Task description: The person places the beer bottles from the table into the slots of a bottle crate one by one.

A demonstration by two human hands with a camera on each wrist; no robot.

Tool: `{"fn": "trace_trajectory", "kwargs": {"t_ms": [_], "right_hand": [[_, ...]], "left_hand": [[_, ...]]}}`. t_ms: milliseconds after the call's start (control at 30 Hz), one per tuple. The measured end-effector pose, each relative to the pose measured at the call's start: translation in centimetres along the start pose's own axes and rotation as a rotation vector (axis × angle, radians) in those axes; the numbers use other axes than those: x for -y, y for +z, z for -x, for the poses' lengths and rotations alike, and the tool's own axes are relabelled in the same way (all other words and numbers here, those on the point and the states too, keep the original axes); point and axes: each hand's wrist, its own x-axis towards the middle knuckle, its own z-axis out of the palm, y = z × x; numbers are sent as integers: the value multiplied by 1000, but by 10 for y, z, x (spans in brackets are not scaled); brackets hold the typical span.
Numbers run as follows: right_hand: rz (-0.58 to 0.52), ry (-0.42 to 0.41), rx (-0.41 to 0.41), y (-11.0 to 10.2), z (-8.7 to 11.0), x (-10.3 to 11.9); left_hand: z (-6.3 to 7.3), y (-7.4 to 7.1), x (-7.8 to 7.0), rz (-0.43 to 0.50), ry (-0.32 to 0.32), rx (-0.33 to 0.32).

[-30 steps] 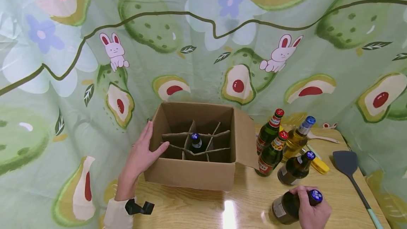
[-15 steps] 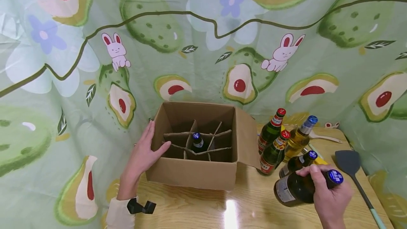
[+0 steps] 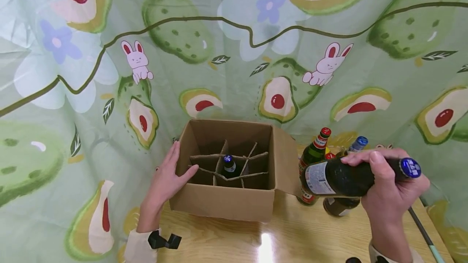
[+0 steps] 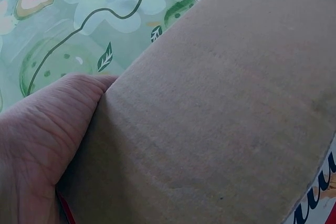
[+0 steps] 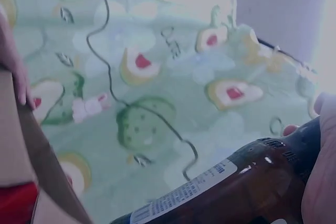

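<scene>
In the head view a cardboard box (image 3: 223, 203) with crossed cardboard dividers stands on the table; a blue-capped brown bottle (image 3: 229, 165) is upright in its middle compartment. My left hand (image 3: 170, 182) holds the box's left side, thumb over the front corner; in the left wrist view cardboard (image 4: 220, 103) hides most of the fingers. My right hand (image 3: 387, 186) grips another brown beer bottle (image 3: 338, 177) by its neck, raised off the table and tilted nearly flat, its base towards the box. That bottle's label (image 5: 184, 195) shows in the right wrist view.
Behind the held bottle stand a green bottle (image 3: 313, 151), a blue-capped clear bottle (image 3: 359, 144) and a brown bottle (image 3: 341, 206), partly covered. The box's right flap (image 3: 287, 161) sticks out. A spatula handle (image 3: 420, 224) lies at the table's right edge. Patterned cloth hangs behind.
My right hand has lifted the brown bottle from near the front of the table, up and back, tilting it flatter. My left hand stays at the box's left side.
</scene>
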Motion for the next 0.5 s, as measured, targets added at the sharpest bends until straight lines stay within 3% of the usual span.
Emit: {"fn": "trace_trajectory", "kwargs": {"t_ms": [167, 333, 500], "right_hand": [[-29, 26, 32, 24, -12, -32], [54, 145, 152, 40, -15, -70], [145, 279, 282, 53, -5, -111]], "left_hand": [[2, 2, 2, 4, -1, -14], [1, 2, 2, 17, -8, -8], [1, 2, 2, 26, -8, -11]]}}
